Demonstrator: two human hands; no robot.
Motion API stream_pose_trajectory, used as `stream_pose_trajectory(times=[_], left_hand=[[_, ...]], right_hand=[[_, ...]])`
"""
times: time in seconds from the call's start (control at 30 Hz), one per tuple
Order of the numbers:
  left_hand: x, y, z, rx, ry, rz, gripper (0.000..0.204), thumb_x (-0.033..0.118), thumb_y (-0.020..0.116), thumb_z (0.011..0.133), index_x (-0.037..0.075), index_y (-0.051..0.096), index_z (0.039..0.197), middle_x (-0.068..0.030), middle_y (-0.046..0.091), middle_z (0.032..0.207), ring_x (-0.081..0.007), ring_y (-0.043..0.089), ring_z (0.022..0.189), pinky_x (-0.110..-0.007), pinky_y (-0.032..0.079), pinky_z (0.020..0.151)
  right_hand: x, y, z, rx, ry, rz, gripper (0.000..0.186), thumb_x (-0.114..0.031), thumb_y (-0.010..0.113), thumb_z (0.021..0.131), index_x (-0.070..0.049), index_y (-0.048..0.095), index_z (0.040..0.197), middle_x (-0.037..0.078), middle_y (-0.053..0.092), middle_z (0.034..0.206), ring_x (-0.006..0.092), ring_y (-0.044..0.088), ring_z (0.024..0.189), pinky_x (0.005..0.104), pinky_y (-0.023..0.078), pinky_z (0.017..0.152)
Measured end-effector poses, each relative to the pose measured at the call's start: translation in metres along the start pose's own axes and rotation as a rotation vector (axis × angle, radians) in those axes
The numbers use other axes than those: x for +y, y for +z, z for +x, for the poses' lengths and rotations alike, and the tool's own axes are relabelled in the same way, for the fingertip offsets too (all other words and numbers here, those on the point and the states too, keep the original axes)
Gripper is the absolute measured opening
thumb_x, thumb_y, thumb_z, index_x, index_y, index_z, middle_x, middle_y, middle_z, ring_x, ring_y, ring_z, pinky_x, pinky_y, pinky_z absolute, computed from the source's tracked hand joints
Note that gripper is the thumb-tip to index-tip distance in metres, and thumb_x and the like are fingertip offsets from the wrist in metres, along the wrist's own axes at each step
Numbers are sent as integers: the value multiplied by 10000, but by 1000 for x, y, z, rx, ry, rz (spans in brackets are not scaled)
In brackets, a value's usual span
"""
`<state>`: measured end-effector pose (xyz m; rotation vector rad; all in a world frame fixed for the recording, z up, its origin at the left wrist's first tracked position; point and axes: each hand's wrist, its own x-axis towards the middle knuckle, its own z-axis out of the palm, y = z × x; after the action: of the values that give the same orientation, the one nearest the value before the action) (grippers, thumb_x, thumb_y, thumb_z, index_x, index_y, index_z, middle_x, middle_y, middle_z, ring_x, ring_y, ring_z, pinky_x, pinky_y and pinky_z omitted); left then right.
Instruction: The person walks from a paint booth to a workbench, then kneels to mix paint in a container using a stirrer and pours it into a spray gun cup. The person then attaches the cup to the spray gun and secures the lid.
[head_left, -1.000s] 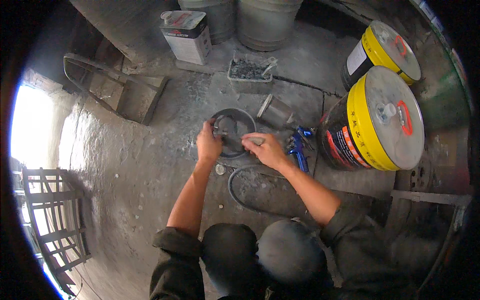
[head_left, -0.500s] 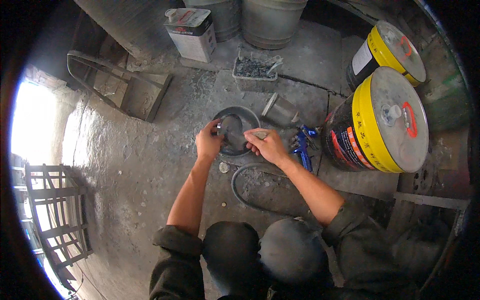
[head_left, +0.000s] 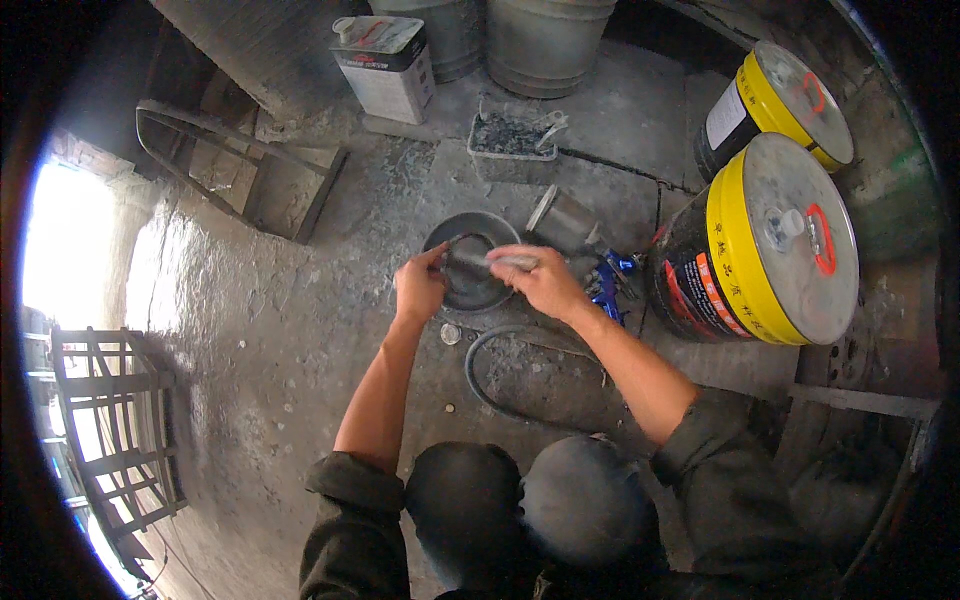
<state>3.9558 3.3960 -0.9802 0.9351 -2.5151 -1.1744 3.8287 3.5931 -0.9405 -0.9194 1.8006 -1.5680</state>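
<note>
A round dark basin [head_left: 495, 225] sits on the floor in front of me. Over its left side, my left hand [head_left: 421, 284] has its fingers closed on a thin, dark, ring-like part [head_left: 466, 237]. The part's exact kind is unclear. My right hand [head_left: 542, 281] is above the basin's right side, wrapped round a brush-like tool with a pale handle [head_left: 516, 262]. Motion smears the tool's tip, close to the ring-like part. Just right of my right hand lies a blue spray gun [head_left: 606, 290], beside a tipped grey cup [head_left: 562, 220].
Two yellow-and-black drums [head_left: 735, 250] stand at the right. Behind the basin are a dirty rectangular tub [head_left: 512, 166], a metal can [head_left: 388, 85] and large buckets [head_left: 547, 45]. A hose [head_left: 478, 385] curls near my knees. Metal frames [head_left: 115, 400] stand at left.
My right hand has risen slightly and turned, with the pale-handled tool now more level. The ring-like part in my left hand has tilted and shows more of its curve.
</note>
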Motion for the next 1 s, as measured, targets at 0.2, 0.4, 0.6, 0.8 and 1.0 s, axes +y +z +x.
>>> stream_pose_trajectory(times=[0.2,0.4,0.6,0.8,1.0], left_hand=[[3,6,-1,39,-6,11,599,-19,628,655,148,700,1226,-146,711,869,-265,709,793,-359,541,766],[-6,9,-2,3,-103,57,590,6,644,670,155,690,1239,-138,725,900,-289,714,816,-372,547,768],[3,-1,-8,58,-56,27,496,28,659,726,103,659,1217,-99,738,941,-267,726,819,-368,561,763],[23,-9,-2,32,-280,-458,412,14,685,743,55,634,1149,-69,705,906,-181,711,741,-322,567,689],[5,-1,2,75,-117,-67,396,17,702,712,30,638,1103,-82,681,916,-171,686,782,-318,559,672]], right_hand=[[6,3,-13,171,126,-232,236,-231,676,947,-22,723,1046,38,704,774,87,626,683,234,492,625],[12,20,0,240,214,405,248,-215,658,963,-3,705,1083,56,710,816,81,626,694,232,498,607],[10,8,-7,408,133,-21,247,-245,678,947,-20,715,1041,34,704,768,70,613,645,232,486,578],[-15,-16,-14,425,148,-127,269,-282,685,932,-24,732,994,66,718,759,89,639,634,252,486,557],[6,0,-5,435,-120,-359,271,-314,676,912,-48,725,903,180,700,798,364,686,737,392,527,648]])
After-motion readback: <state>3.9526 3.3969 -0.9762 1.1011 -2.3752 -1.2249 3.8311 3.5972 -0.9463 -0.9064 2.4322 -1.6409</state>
